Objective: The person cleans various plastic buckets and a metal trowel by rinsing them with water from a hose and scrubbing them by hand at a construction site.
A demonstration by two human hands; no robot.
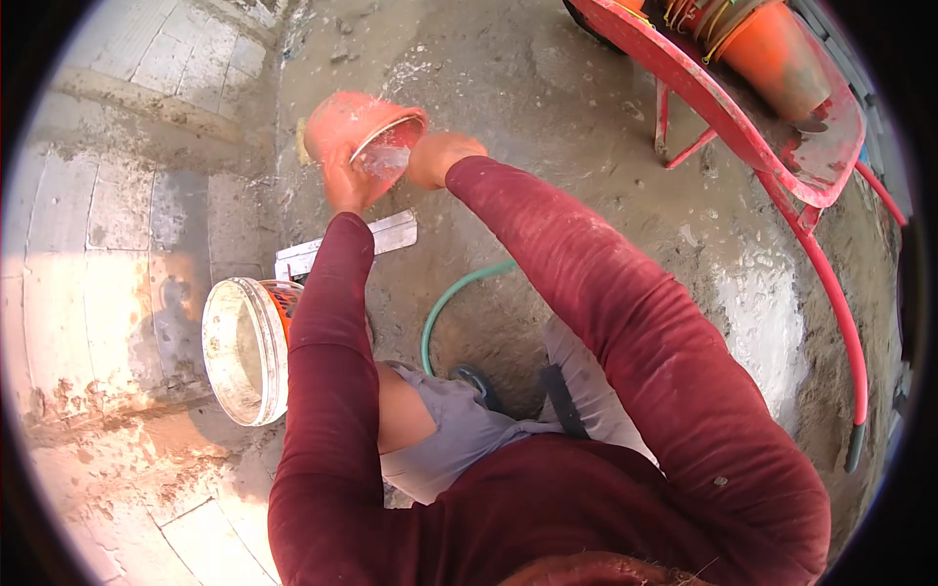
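Note:
An orange-red bucket [340, 119] is tipped on its side over the wet, muddy ground, its mouth turned toward me and to the right. Clear water [389, 161] shows inside the mouth. My left hand [347, 182] grips the bucket at the near side of its rim. At the right edge of the rim, my right hand [442, 159] is closed on it, with its fingertips partly hidden. A pale flat bar [396, 232] lies on the ground just below the bucket, partly covered by my left forearm.
A white bucket [217, 337] stands left of my left forearm, by a tiled wall [122, 210]. A green hose [440, 303] curves across the ground near my legs. A red wheelbarrow [723, 122] holding several orange buckets [772, 63] stands at the far right, its handle [845, 342] reaching toward me.

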